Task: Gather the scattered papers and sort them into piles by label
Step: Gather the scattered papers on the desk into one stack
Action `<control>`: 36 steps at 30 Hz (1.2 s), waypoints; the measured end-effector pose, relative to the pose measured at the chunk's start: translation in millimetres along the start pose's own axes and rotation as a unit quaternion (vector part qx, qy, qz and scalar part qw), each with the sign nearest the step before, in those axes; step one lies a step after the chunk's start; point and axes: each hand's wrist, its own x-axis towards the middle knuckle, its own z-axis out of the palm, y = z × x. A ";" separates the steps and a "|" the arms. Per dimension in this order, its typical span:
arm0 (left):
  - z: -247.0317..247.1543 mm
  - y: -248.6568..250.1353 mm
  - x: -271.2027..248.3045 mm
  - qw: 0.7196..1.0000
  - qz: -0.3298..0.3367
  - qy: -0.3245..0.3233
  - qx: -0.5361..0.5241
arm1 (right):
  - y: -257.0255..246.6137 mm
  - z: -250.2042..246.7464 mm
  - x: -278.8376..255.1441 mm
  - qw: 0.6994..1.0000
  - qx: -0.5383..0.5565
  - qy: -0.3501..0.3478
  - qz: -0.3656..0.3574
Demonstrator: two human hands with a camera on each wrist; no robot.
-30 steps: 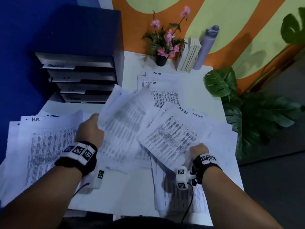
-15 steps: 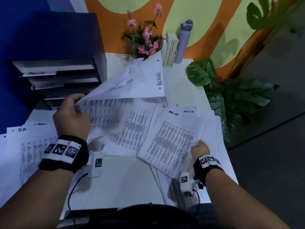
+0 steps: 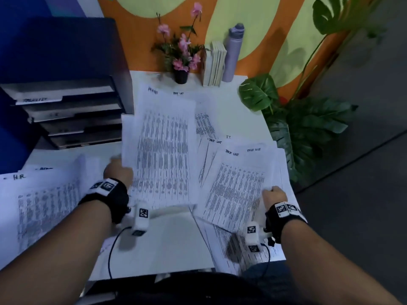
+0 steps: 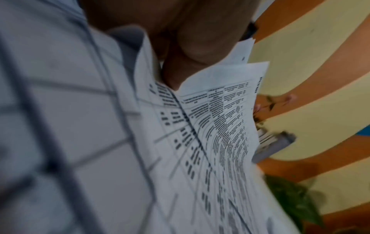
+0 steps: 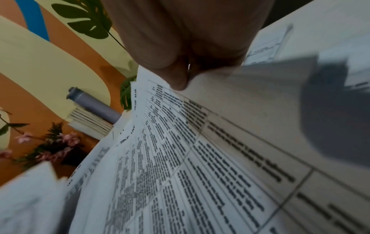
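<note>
In the middle of the frame, the left hand pinches the edge of a loose sheaf of white printed sheets lifted off the white desk. At lower right the right hand grips a fanned bundle of white sheets headed "Task List".

The left sheaf is held by one edge only (its heading is too blurred to read), so I judge the sheets could slide apart or land on the wrong pile. The fanned bundle overhangs the desk's right edge; a slackened grip could spill pages to the floor.

The white pile marked "H.R." fills the lower left. Bare desk lies at lower centre. At upper left the dark stacked paper trays, and at top the small pot of pink flowers, crowd any far placement.
</note>
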 end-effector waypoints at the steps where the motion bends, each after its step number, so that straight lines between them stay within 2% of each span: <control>1: 8.8 -5.4 1.9 0.999 -0.016 -0.026 0.020 | 2.1 4.1 -1.4 1.000 0.003 -0.003 -0.001; 4: 25.2 -14.9 3.8 0.995 -0.035 -0.073 0.057 | 2.9 13.7 -2.6 1.000 0.010 0.005 -0.010; 7: 32.9 -17.9 8.5 0.991 -0.045 -0.097 0.079 | -5.6 19.7 -6.6 0.999 0.031 -0.027 -0.025; 12: 36.5 -12.5 0.9 0.991 -0.006 -0.119 0.066 | -20.4 28.5 -10.4 0.996 0.001 -0.087 -0.024; 14: 37.8 -10.1 -2.4 0.995 0.012 -0.086 0.056 | -23.8 27.6 -7.3 0.997 0.017 -0.064 -0.035; 18: 30.2 -4.8 -11.7 0.999 0.024 0.032 -0.029 | -25.2 9.1 5.0 0.989 0.133 0.057 -0.043; 20: 24.5 -7.1 -14.6 0.995 0.008 0.049 -0.082 | -24.9 -5.0 17.1 0.976 0.190 0.097 -0.034; 22: 22.4 -15.6 -12.6 0.992 -0.023 0.015 -0.122 | -21.1 -13.4 31.4 0.970 0.217 0.109 -0.035; 25: 26.4 -32.4 -9.5 0.987 -0.049 -0.069 -0.133 | -21.2 -12.5 41.6 0.956 0.282 0.083 -0.025; 27: 31.7 -38.0 -15.3 0.985 -0.050 -0.084 -0.139 | -25.0 -3.9 37.5 0.945 0.320 0.063 -0.002; 30: 26.9 -28.3 -29.7 0.990 0.003 -0.029 -0.141 | -26.1 10.0 27.2 0.955 0.284 0.080 -0.008; 33: -1.9 0.7 -38.1 0.992 0.106 0.050 -0.046 | -31.9 8.0 27.9 0.953 0.257 0.125 -0.102; 36: -33.9 35.6 -44.6 0.972 0.200 0.116 0.051 | -54.7 -8.7 26.9 0.931 0.284 0.157 -0.165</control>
